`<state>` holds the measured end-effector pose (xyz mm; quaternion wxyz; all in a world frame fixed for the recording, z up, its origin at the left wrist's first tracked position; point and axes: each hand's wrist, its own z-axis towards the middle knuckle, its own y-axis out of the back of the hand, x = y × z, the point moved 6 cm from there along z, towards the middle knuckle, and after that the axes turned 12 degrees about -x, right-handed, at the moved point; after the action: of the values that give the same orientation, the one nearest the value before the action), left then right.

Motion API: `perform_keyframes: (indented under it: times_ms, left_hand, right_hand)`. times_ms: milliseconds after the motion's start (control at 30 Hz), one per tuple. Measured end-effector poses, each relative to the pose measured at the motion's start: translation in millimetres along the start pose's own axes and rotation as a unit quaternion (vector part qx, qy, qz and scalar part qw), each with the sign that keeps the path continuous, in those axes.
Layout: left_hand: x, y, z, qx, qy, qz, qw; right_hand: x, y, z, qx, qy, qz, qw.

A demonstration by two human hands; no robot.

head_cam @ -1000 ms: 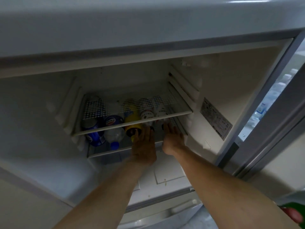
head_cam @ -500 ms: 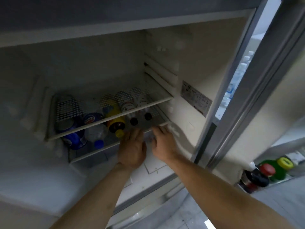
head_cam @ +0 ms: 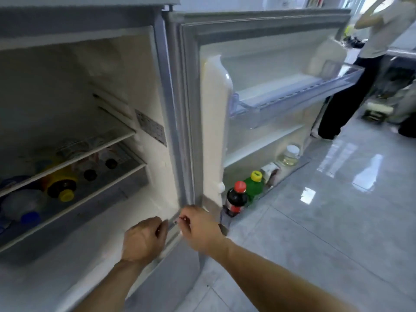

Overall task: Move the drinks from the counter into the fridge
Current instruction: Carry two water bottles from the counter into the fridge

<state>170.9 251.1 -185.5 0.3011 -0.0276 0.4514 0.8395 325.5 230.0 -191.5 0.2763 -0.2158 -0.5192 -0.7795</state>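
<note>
Both hands, left [head_cam: 144, 240] and right [head_cam: 202, 228], hang loosely curled, holding nothing, at the open fridge [head_cam: 162, 91]. Bottles [head_cam: 60, 185] lie on its shelf [head_cam: 94, 190].

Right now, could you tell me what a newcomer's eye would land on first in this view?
Probably the open fridge door, with a red-capped dark bottle and a yellow-capped green bottle standing in its bottom bin. Next, the bottles lying on the lower shelf inside at left, notably the yellow-capped one. Both hands, left and right, sit at the fridge's lower front edge.
</note>
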Motion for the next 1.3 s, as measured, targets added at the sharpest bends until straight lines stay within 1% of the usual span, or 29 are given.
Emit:
perform_keyframes:
  times_ms: [100,167,233,333,433,467,533,633,733,833,967,1033,1100,1200,1300]
  left_hand:
    - [-48,-23,-18,0.062,0.024,0.004,0.998]
    - [-89,-40,-35,0.095,0.02,-0.009,0.995]
    - [-134,-54,-56,0.122,0.007,-0.034,0.992]
    - [-192,-76,-94,0.165,0.022,-0.052,0.985]
    - [-236,-99,-134,0.215,0.079,-0.07,0.971]
    - [-247,-104,-147,0.227,0.109,-0.072,0.965]
    - [-262,-113,-171,0.252,0.196,-0.096,0.943]
    - [-272,-126,-202,0.276,0.325,-0.124,0.896]
    - [-271,-139,-227,0.3,0.396,-0.172,0.851]
    - [-264,-153,-247,0.366,0.415,-0.179,0.813]
    - [-238,-173,-261,0.41,0.433,-0.137,0.791]
    - [-223,-184,-264,0.437,0.428,-0.109,0.783]
    - [-209,-197,-263,0.458,0.434,-0.092,0.77]
    - [-202,-221,-253,0.495,0.44,-0.086,0.745]
    - [-205,-252,-233,0.512,0.445,-0.076,0.73]
  right_hand:
    - [-53,50,-46,-0.04,-0.046,-0.019,0.998]
    - [-93,87,-84,-0.051,-0.091,-0.046,0.993]
    - [-133,125,-127,-0.063,-0.151,-0.057,0.985]
    - [-188,183,-199,-0.105,-0.25,-0.05,0.961]
    - [-235,232,-271,-0.138,-0.349,-0.051,0.925]
    - [-248,246,-294,-0.147,-0.382,-0.052,0.911]
    - [-269,268,-338,-0.161,-0.439,-0.052,0.882]
    - [-291,286,-396,-0.173,-0.508,-0.055,0.842]
    - [-306,289,-442,-0.179,-0.567,-0.048,0.803]
    - [-317,281,-481,-0.17,-0.627,-0.033,0.76]
    - [-325,268,-523,-0.173,-0.696,-0.004,0.696]
    - [-327,263,-541,-0.181,-0.727,0.019,0.662]
    - [-326,257,-557,-0.198,-0.756,0.042,0.622]
    - [-320,257,-579,-0.214,-0.798,0.047,0.562]
    - [-315,259,-597,-0.2,-0.817,0.037,0.539]
